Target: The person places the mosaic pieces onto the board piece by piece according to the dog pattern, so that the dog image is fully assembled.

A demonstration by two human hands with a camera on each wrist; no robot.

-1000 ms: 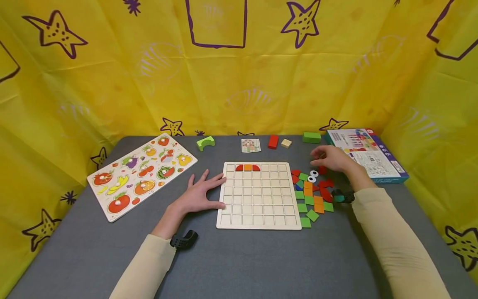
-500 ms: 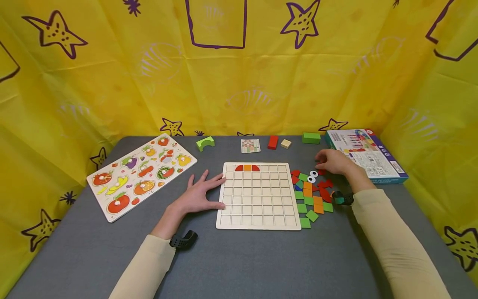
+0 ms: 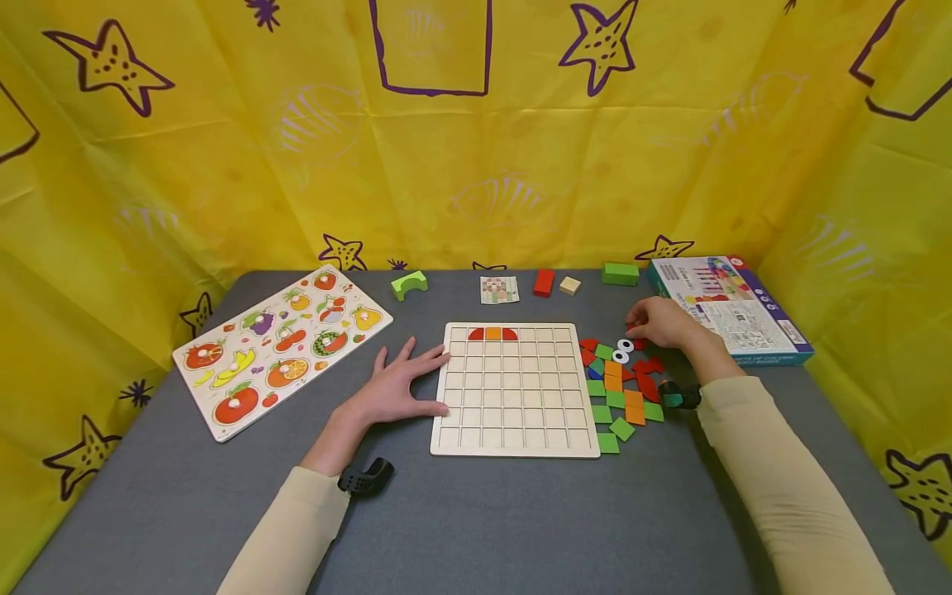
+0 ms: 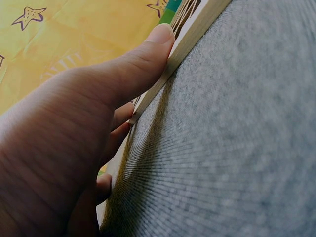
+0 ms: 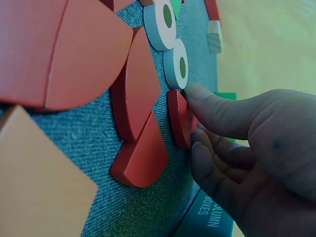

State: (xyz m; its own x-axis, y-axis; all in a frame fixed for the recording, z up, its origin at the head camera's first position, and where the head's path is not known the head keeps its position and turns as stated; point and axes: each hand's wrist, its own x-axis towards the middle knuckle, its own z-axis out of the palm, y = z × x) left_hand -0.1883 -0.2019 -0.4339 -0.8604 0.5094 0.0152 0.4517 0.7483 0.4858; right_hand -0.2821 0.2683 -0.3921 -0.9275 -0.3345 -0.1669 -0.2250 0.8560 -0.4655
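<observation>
A square wooden grid board (image 3: 513, 397) lies on the table, with two red quarter-round tiles and an orange square tile (image 3: 493, 334) set in its top row. My left hand (image 3: 394, 388) rests at the board's left edge, its fingers spread and thumb along the rim (image 4: 182, 54). At the far end of the loose tiles, my right hand (image 3: 662, 322) pinches a red rounded tile (image 5: 179, 118) between thumb and fingertips, at the table surface. Two white eye tiles (image 5: 176, 64) with dark pupils lie right beside it, and more red tiles (image 5: 136, 89) are close by.
Green, orange, red and blue tiles (image 3: 613, 399) crowd the board's right side. A fruit puzzle board (image 3: 283, 351) lies left. Along the back are a green arch block (image 3: 409, 285), picture card (image 3: 499, 290), red block (image 3: 545, 283), wooden block (image 3: 570, 285), green block (image 3: 621, 273) and box (image 3: 732, 310).
My right hand has come down and slightly right, from above the tiles onto the red rounded tile, its fingers closing on it. The left hand and the board have stayed put.
</observation>
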